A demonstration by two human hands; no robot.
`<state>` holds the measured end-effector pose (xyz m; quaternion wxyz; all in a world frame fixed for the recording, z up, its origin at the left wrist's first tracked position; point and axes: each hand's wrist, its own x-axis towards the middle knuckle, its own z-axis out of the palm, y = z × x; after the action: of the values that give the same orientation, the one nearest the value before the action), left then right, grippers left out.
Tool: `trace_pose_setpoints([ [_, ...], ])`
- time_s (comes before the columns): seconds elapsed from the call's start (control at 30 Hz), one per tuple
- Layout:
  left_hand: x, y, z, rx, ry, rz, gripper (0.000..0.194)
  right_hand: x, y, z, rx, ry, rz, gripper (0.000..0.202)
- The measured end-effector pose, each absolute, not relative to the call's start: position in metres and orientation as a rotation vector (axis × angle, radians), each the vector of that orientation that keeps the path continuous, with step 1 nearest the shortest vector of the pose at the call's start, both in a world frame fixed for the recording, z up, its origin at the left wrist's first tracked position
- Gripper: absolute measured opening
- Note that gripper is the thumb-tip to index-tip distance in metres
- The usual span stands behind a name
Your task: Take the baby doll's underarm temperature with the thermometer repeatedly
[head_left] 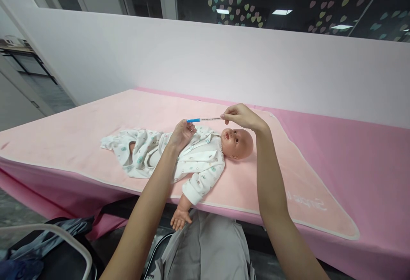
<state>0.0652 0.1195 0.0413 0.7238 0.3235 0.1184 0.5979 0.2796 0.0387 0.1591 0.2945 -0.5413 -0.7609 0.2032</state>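
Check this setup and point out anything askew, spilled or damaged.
The bald plastic baby doll in white printed clothes has one bare plastic forearm hanging over the front edge of the peach-coloured fabric mat. It looks odd because the doll's head and torso lie on the mat. I see no spill or damage.

Markings on the blue-ended stick (194, 120) are too small to read, its other end covered by the right hand (241, 116). The left forearm (155, 184) hides part of the doll (203, 160). Mat lettering (309, 203) (faint) is illegible; the white rail (68, 237) leaves frame.
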Motion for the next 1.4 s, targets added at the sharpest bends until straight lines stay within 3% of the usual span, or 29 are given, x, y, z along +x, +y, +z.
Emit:
trace_pose_setpoints([
  [0.4, 0.071, 0.117, 0.036, 1.258, 0.454, 1.133, 0.027, 0.256, -0.056, 0.19, -1.615, -1.834, -0.105, 0.022],
  [0.53, 0.074, 0.107, 0.042, 1.648, 0.677, 0.989, 0.025, 0.281, -0.106, 0.155, -1.774, -1.528, -0.266, 0.026],
  [0.7, 0.077, 0.101, 0.049, 1.775, 0.728, 0.985, 0.019, 0.289, -0.15, 0.071, -1.976, -1.209, -0.295, 0.031],
  [0.83, 0.076, 0.103, 0.048, 1.771, 0.691, 0.962, 0.014, 0.268, -0.144, 0.022, -1.994, -1.217, -0.345, 0.034],
  [1.03, 0.074, 0.109, 0.044, 1.838, 0.659, 0.874, 0.017, 0.235, -0.105, -0.004, -1.909, -1.46, -0.164, 0.026],
  [1.23, 0.074, 0.107, 0.048, 1.883, 0.619, 0.77, 0.015, 0.218, -0.084, -0.009, -1.983, -1.604, -0.273, 0.024],
  [1.33, 0.074, 0.106, 0.049, 1.842, 0.603, 0.759, 0.015, 0.214, -0.068, 0.002, -1.867, -1.702, -0.339, 0.01],
  [1.4, 0.074, 0.107, 0.048, 1.783, 0.582, 0.769, 0.017, 0.213, -0.052, 0.013, -1.751, -1.808, -0.389, 0.014],
])
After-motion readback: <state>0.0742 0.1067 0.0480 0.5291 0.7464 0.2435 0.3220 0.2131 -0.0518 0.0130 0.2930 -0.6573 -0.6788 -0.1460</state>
